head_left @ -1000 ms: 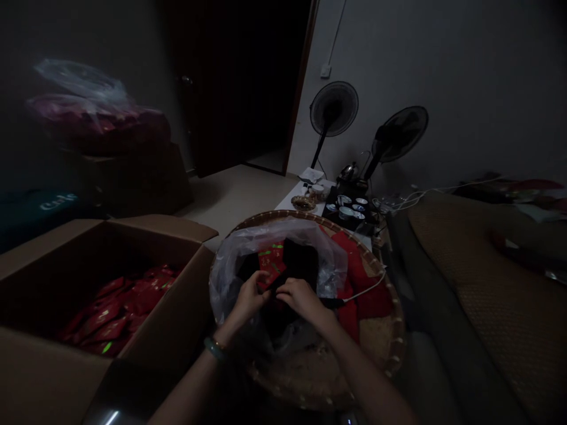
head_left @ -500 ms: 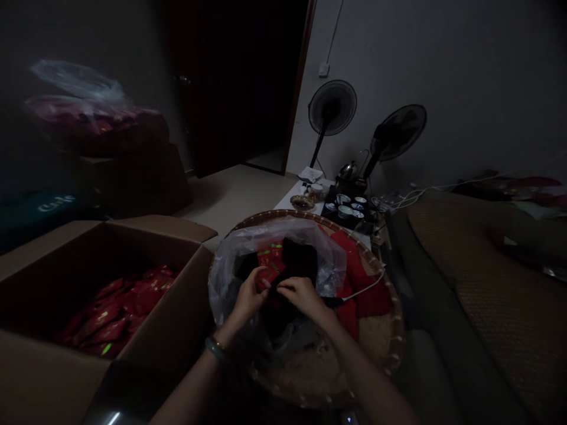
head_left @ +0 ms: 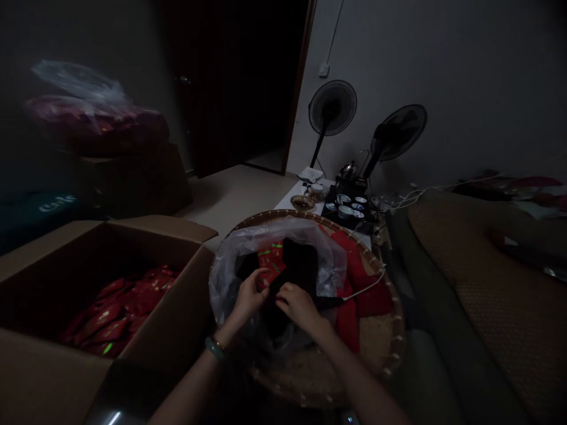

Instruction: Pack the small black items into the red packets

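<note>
Lying just beyond left hand (head_left: 250, 295) and right hand (head_left: 299, 304), the flat red printed packet (head_left: 271, 257) is judged light, pliable, best edge-pinched; neither grip's contents can be told.

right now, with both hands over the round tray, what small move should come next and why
Perhaps let the left hand steady the red patterned piece: its fingers lie close to the piece's lower edge, while the right hand is bent over the dark material. It is too dim to tell what either hand grips.
</note>
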Motion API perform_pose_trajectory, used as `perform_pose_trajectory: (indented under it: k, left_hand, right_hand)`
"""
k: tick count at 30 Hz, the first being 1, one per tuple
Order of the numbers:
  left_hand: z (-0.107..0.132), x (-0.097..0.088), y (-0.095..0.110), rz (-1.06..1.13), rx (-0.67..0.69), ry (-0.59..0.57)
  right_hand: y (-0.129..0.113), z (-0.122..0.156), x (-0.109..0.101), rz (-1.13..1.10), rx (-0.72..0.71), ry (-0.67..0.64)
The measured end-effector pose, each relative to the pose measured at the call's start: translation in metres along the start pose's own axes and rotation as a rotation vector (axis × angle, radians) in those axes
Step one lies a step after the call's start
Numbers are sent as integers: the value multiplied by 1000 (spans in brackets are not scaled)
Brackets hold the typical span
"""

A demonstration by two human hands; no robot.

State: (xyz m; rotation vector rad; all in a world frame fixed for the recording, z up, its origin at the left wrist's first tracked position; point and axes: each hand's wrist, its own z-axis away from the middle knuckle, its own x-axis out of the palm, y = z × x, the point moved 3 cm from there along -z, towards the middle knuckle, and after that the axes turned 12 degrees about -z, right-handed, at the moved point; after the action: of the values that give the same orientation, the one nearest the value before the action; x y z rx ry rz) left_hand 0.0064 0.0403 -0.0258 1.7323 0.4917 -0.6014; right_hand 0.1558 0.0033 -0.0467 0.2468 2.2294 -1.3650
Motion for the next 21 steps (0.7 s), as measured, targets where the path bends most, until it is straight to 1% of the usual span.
perform_pose_trajectory:
  k: [2,4,5,6,7,8,11,12,13,16,19,21]
  left_hand:
    - [-2,-7,2,31,-22,39]
    - [-3,-14,4,51,-74,99]
    - [-2,-17,4,61,-101,111]
    - [-2,-19,4,79,-122,96]
    - [0,-18,5,103,-135,49]
    - [3,-16,6,130,-137,-35]
    - [14,-6,7,168,-151,-348]
    - [17,-4,7,159,-167,-418]
    - [21,-3,7,149,-182,-464]
    - [28,-3,8,153,-190,-497]
    - [32,-5,11,155,-164,-487]
    - [33,-4,12,124,-142,-468]
  right_hand:
    - [7,-5,-2,-59,35,41]
    - [14,-9,-11,-156,55,121]
    - [17,-10,-16,-209,63,161]
    - [20,-10,-20,-260,71,197]
    - [22,-10,-25,-309,82,224]
    - [25,-9,-28,-355,96,242]
    - [30,-7,-36,-459,156,270]
    - [31,-6,-38,-485,171,268]
    - [33,-6,-40,-507,179,263]
    - [35,-4,-45,-558,186,267]
    - [34,-4,-47,-597,187,314]
    - [30,-4,-47,-594,154,308]
